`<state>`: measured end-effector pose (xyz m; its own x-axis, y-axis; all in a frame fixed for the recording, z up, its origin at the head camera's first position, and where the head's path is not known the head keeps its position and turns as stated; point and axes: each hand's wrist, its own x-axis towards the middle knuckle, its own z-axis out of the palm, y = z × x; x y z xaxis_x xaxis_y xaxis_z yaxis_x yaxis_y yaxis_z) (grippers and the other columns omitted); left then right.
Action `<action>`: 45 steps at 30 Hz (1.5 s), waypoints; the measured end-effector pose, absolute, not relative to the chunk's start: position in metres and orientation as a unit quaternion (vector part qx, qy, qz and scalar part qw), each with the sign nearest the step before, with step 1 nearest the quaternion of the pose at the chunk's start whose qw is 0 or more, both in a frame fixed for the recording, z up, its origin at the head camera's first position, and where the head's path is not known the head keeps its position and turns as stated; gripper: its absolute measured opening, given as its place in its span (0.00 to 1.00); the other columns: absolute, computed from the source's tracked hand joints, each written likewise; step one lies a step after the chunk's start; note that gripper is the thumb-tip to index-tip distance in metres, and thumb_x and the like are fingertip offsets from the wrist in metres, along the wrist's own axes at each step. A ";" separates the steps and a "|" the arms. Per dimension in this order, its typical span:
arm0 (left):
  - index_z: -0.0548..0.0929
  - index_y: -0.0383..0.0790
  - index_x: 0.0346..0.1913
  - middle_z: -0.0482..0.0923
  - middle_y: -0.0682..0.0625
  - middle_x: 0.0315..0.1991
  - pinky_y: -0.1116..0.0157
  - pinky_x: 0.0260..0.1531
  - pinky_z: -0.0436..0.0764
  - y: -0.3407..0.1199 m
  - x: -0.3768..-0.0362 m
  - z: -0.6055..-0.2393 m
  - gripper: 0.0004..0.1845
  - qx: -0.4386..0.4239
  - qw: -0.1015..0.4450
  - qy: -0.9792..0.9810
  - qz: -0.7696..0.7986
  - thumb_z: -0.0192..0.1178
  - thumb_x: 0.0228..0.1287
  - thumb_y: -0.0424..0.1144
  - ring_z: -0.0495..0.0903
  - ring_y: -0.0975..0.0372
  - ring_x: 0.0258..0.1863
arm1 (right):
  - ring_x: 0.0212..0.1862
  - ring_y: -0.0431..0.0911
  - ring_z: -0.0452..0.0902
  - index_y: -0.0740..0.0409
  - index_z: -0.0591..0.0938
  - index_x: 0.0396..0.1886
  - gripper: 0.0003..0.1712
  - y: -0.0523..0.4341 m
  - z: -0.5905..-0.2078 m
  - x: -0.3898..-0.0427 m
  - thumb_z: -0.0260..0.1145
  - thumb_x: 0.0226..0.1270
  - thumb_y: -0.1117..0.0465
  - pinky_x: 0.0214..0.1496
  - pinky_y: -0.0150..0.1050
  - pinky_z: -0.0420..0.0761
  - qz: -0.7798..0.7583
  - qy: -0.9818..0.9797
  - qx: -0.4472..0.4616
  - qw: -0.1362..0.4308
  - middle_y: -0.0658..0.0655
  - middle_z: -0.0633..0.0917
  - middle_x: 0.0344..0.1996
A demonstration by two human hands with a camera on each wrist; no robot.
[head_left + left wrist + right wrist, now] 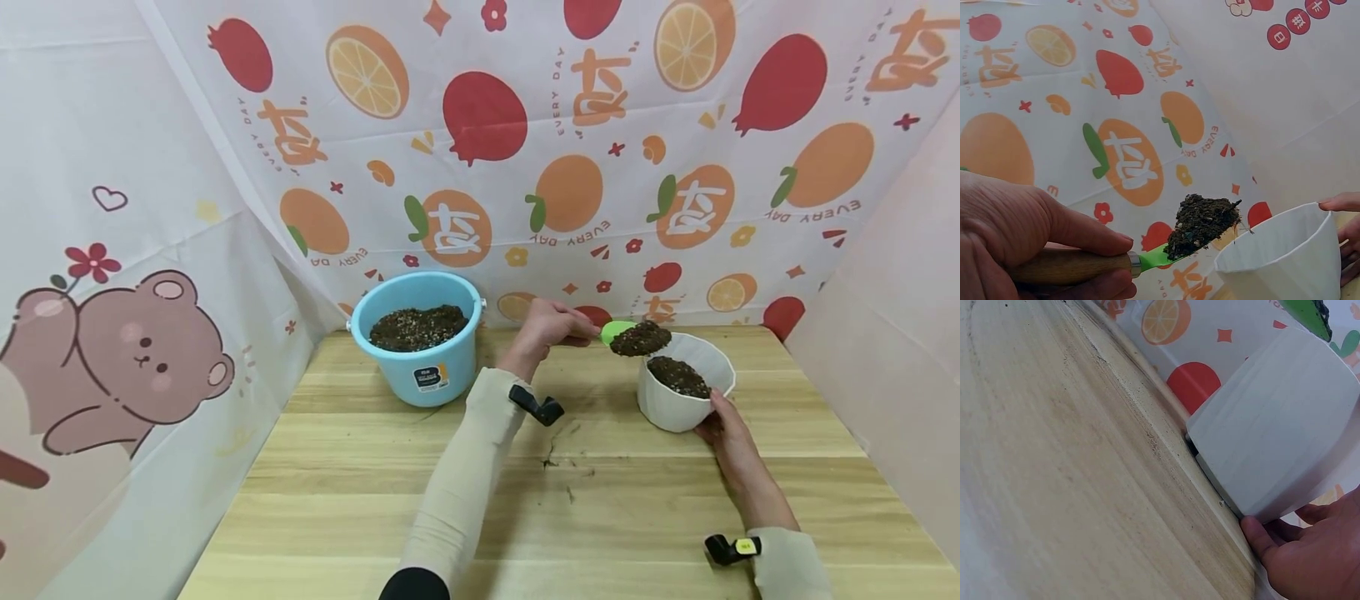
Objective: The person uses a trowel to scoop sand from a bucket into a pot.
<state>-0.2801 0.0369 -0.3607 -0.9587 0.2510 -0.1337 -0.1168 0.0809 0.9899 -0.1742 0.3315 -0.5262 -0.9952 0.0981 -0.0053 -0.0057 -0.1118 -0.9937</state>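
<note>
In my left hand (pixel 553 327) I grip the wooden handle (pixel 1072 265) of a garden trowel, index finger laid along it. Its green blade (pixel 615 331) carries a heaped load of dark soil (pixel 640 339) at the near-left rim of a white flowerpot (pixel 651 402). Inside the pot lies more dark soil (pixel 677 377). My right hand (pixel 729 437) holds the pot from its right side, one digit up at the rim and others low by the base. In the right wrist view, the pot's base (pixel 1219 484) is right at the wooden tabletop.
A light blue bucket (pixel 427 375) with dark soil (pixel 418 328) stands at the back left of the wooden table (pixel 360 492). Small dark crumbs (pixel 551 460) lie in the middle. A fruit-printed cloth (pixel 480 200) hangs behind, and pale cloths close off both sides.
</note>
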 end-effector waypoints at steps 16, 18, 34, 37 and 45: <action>0.91 0.29 0.40 0.91 0.38 0.38 0.62 0.35 0.90 0.055 -0.279 -0.367 0.08 0.052 0.148 0.716 0.680 0.73 0.56 0.28 0.90 0.47 0.43 | 0.45 0.29 0.73 0.44 0.70 0.61 0.21 0.332 -0.527 -0.175 0.42 0.83 0.41 0.50 0.28 0.75 0.736 -0.675 -0.030 0.043 0.31 0.78 0.45; 0.91 0.28 0.40 0.90 0.38 0.38 0.62 0.35 0.90 0.058 -0.279 -0.367 0.09 0.052 0.145 0.715 0.682 0.73 0.56 0.27 0.90 0.46 0.44 | 0.45 0.29 0.73 0.42 0.72 0.59 0.19 0.332 -0.526 -0.175 0.42 0.83 0.41 0.50 0.28 0.75 0.741 -0.669 -0.029 0.045 0.32 0.79 0.45; 0.92 0.30 0.33 0.90 0.39 0.31 0.63 0.31 0.90 0.079 -0.271 -0.381 0.05 0.021 0.127 0.710 0.693 0.74 0.52 0.26 0.90 0.44 0.41 | 0.46 0.28 0.73 0.44 0.70 0.61 0.20 0.332 -0.530 -0.175 0.42 0.83 0.42 0.52 0.27 0.74 0.744 -0.667 -0.039 0.036 0.30 0.79 0.44; 0.92 0.33 0.30 0.90 0.41 0.30 0.63 0.31 0.90 0.085 -0.269 -0.383 0.03 0.014 0.120 0.716 0.687 0.76 0.51 0.26 0.91 0.46 0.38 | 0.46 0.28 0.73 0.46 0.69 0.61 0.21 0.332 -0.530 -0.175 0.42 0.83 0.41 0.52 0.27 0.74 0.741 -0.669 -0.040 0.035 0.30 0.79 0.44; 0.91 0.31 0.31 0.90 0.42 0.31 0.62 0.32 0.90 0.099 -0.268 -0.385 0.04 0.005 0.100 0.723 0.684 0.75 0.51 0.25 0.92 0.51 0.32 | 0.46 0.28 0.72 0.46 0.69 0.61 0.21 0.331 -0.526 -0.176 0.42 0.83 0.41 0.52 0.28 0.74 0.744 -0.666 -0.040 0.036 0.31 0.79 0.44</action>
<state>-0.2677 0.0991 -0.3846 -0.9799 0.1440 -0.1382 -0.1301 0.0641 0.9894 -0.1757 0.3310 -0.5263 -0.9942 0.1073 -0.0112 -0.0006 -0.1095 -0.9940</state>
